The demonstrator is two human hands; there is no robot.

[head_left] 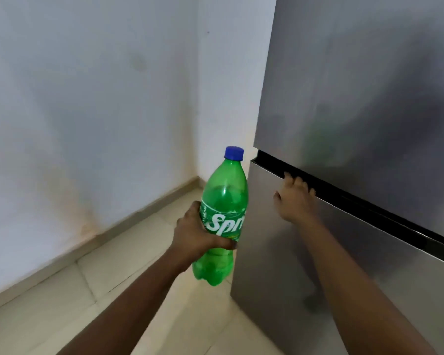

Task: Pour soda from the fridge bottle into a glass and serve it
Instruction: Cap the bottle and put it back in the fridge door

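In the head view the left hand (194,233) has its fingers wrapped round the middle of the one green soda bottle (222,216), carried upright with its blue cap (233,152) on just left of the fridge (356,175), likely so nothing spills on the way to a glass. The right hand (294,201) lies with fingers straight and spread on the top edge of the fridge's lower door (318,265), probably pressing it closed. Counted: one bottle, one cap, one fridge with two doors, two hands; no glass is visible.

The green soda bottle (222,216) bears a label reading "Spr" in white letters. The rest is cut off by the label's curve. Small vertical print beside it is too blurred to read.
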